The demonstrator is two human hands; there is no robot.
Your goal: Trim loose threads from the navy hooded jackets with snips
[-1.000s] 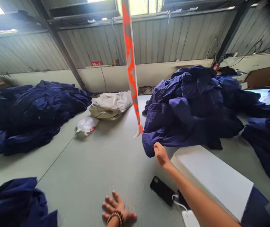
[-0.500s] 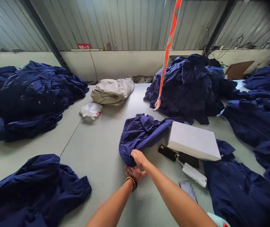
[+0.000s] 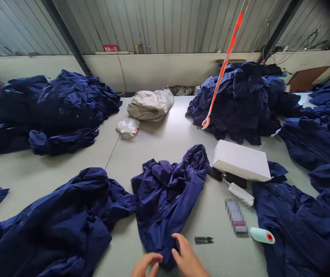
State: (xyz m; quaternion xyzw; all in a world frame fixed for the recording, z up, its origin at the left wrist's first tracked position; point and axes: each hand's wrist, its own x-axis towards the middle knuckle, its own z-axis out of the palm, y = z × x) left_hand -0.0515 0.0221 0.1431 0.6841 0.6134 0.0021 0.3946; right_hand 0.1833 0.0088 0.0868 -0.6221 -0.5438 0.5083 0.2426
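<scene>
Fingers of our left hand (image 3: 146, 264) are curling at the near end of a navy jacket (image 3: 165, 196), and those of our right hand (image 3: 186, 256) are spreading against it; we cannot tell whether either is pinching cloth. The jacket is lying crumpled on a pale grey table (image 3: 170, 130), near us, just right of a sprawled navy garment (image 3: 57, 219), with black thread snips (image 3: 203, 239) beside it on the right and a white box (image 3: 241, 161) sitting farther off to the right.
</scene>
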